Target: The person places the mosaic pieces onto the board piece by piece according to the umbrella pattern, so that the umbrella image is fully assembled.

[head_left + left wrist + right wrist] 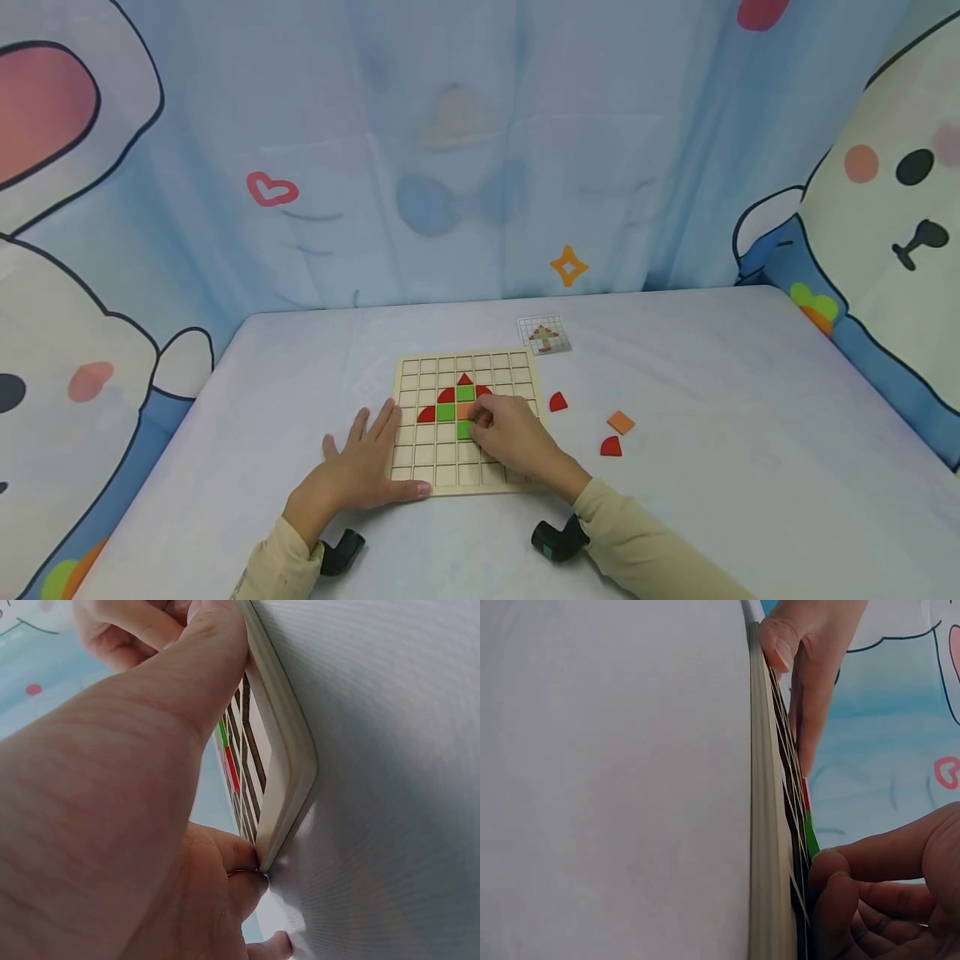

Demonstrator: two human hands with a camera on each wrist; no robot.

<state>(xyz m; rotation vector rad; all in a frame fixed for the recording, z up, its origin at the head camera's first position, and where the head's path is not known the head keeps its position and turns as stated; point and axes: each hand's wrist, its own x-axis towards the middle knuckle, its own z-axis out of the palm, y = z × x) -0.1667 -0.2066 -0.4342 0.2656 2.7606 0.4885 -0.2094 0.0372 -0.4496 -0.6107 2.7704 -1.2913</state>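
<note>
The wooden grid board (426,475) lies flat on the table. My left hand (360,467) rests spread at its near left corner, fingers along the left edge and thumb on the near edge. Over the middle of the board, my right hand (517,437) has curled fingers, with thumb and index fingertips pinching at a green square tile (463,430). An orange square tile (463,411) touches that hand's fingertips. Further green squares (446,412), red quarter-round tiles (426,414) and a red triangle (465,379) sit in the grid. Cells under the right hand are hidden.
A pattern card (543,335) lies beyond the board's far right corner. Right of the board are two loose red quarter-round tiles (558,402) and an orange square (621,422). A printed curtain (465,250) hangs behind the table.
</note>
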